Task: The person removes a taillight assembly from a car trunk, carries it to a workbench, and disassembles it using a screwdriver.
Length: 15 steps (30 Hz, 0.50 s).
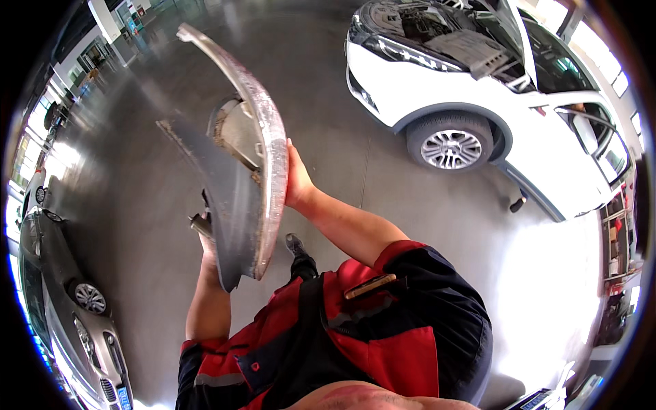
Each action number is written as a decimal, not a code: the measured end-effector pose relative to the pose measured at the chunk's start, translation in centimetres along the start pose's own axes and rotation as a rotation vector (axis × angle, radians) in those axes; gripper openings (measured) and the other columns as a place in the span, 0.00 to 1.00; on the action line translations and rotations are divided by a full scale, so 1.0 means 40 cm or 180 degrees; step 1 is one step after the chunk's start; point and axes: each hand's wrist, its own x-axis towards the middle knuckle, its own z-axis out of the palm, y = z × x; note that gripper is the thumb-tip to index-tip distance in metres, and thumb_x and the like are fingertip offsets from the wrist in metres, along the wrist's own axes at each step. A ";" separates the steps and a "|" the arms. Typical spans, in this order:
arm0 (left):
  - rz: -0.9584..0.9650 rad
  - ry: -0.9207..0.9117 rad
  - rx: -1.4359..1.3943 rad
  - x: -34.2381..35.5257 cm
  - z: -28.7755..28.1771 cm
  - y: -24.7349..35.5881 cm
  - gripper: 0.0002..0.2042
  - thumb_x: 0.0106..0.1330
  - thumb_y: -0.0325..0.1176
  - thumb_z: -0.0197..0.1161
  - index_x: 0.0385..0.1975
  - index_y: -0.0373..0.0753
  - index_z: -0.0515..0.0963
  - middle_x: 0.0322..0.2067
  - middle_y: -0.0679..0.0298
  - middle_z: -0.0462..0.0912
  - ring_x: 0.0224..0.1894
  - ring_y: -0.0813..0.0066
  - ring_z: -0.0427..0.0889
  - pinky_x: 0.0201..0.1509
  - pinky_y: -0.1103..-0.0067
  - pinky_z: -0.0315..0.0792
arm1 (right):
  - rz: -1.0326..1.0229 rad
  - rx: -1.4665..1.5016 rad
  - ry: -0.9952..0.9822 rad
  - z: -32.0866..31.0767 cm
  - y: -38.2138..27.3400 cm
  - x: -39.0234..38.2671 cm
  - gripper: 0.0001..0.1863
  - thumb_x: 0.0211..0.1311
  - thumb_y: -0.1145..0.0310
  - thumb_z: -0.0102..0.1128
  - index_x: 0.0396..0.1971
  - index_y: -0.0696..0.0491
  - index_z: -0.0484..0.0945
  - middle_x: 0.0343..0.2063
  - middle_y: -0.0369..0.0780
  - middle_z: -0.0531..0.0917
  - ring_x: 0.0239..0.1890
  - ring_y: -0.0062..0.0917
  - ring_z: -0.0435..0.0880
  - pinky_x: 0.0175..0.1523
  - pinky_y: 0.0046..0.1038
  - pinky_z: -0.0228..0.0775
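Note:
In front of my body I hold up a curved grey car body panel (236, 212), which looks like a fender. Its scuffed, dirty edge (273, 150) arcs along the right side, and a rounded, grimy inner section (239, 130) shows within it. My right hand (297, 179) grips that outer edge, its fingertips partly out of sight behind it. On the other side my left hand (207, 244) is closed at the panel's lower left, mostly hidden by it. Beside the left hand juts a short metallic cylindrical piece (199, 224); whether it belongs to the panel cannot be made out.
A white car (437, 89) stands at the right with its hood raised and a door open. At the left is a dark grey car (61, 301). Shelving (618, 239) lines the far right. The grey floor (342, 82) stretches between the cars. A phone-like object (370, 287) lies against my clothing.

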 end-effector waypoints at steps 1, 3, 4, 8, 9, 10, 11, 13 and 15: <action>-0.0107 -0.0107 -0.0016 0.095 -0.061 0.001 0.26 0.64 0.52 0.63 0.55 0.39 0.79 0.50 0.59 0.84 0.50 0.61 0.83 0.54 0.66 0.78 | -0.0095 -0.0211 0.0087 0.029 -0.033 0.043 0.34 0.77 0.38 0.30 0.61 0.51 0.72 0.53 0.41 0.80 0.52 0.38 0.79 0.59 0.48 0.72; -0.0847 0.0142 -0.0518 0.222 -0.177 0.011 0.25 0.58 0.50 0.64 0.50 0.37 0.82 0.45 0.56 0.86 0.48 0.55 0.83 0.53 0.64 0.77 | -0.0680 -0.0856 0.0212 -0.033 -0.085 0.174 0.33 0.77 0.39 0.33 0.61 0.50 0.73 0.52 0.40 0.80 0.51 0.36 0.79 0.57 0.46 0.73; -0.0824 -0.0072 -0.0852 0.299 -0.174 0.027 0.24 0.57 0.46 0.60 0.47 0.34 0.82 0.43 0.54 0.86 0.46 0.54 0.83 0.53 0.65 0.77 | -0.0709 -0.0682 0.0177 -0.031 -0.075 0.230 0.32 0.77 0.40 0.34 0.61 0.49 0.73 0.51 0.40 0.80 0.49 0.35 0.79 0.54 0.43 0.73; -0.1014 -0.0390 -0.0830 0.721 -0.176 0.034 0.24 0.56 0.43 0.56 0.47 0.30 0.81 0.42 0.52 0.86 0.43 0.54 0.84 0.54 0.66 0.77 | -0.0488 -0.0374 0.0343 -0.073 -0.242 0.516 0.28 0.77 0.44 0.39 0.59 0.49 0.74 0.46 0.38 0.81 0.44 0.29 0.79 0.47 0.35 0.74; -0.0955 -0.0666 -0.0915 0.798 -0.133 0.031 0.25 0.58 0.44 0.55 0.48 0.30 0.80 0.43 0.52 0.86 0.44 0.55 0.84 0.54 0.66 0.77 | -0.0529 -0.0516 0.0299 -0.150 -0.295 0.584 0.26 0.77 0.45 0.40 0.57 0.50 0.75 0.44 0.38 0.81 0.42 0.28 0.78 0.46 0.34 0.74; -0.0879 -0.0889 -0.0985 0.869 -0.126 0.039 0.26 0.59 0.46 0.55 0.49 0.30 0.80 0.43 0.52 0.85 0.44 0.55 0.84 0.54 0.67 0.77 | -0.0522 -0.0631 0.0242 -0.166 -0.323 0.641 0.25 0.77 0.46 0.42 0.54 0.51 0.76 0.42 0.38 0.81 0.39 0.27 0.78 0.45 0.33 0.74; -0.0939 -0.0910 -0.0942 0.953 -0.135 0.051 0.26 0.59 0.46 0.55 0.49 0.30 0.80 0.43 0.52 0.85 0.44 0.55 0.84 0.54 0.67 0.77 | -0.0573 -0.0578 0.0261 -0.187 -0.362 0.692 0.25 0.77 0.46 0.42 0.54 0.51 0.76 0.42 0.38 0.81 0.39 0.27 0.78 0.45 0.33 0.74; -0.0841 -0.0928 -0.1097 1.127 -0.164 0.067 0.26 0.66 0.47 0.48 0.53 0.34 0.79 0.49 0.52 0.84 0.50 0.51 0.81 0.60 0.63 0.73 | -0.0071 -0.1605 0.0971 -0.165 -0.475 0.736 0.21 0.76 0.48 0.45 0.47 0.51 0.77 0.37 0.37 0.80 0.35 0.26 0.77 0.43 0.29 0.71; -0.0756 -0.0405 -0.0762 1.322 -0.162 0.079 0.28 0.65 0.50 0.49 0.53 0.31 0.77 0.49 0.52 0.83 0.50 0.54 0.81 0.59 0.65 0.74 | 0.0161 -0.1667 0.0785 -0.254 -0.580 0.820 0.21 0.76 0.50 0.47 0.46 0.54 0.77 0.38 0.39 0.81 0.39 0.27 0.79 0.48 0.32 0.70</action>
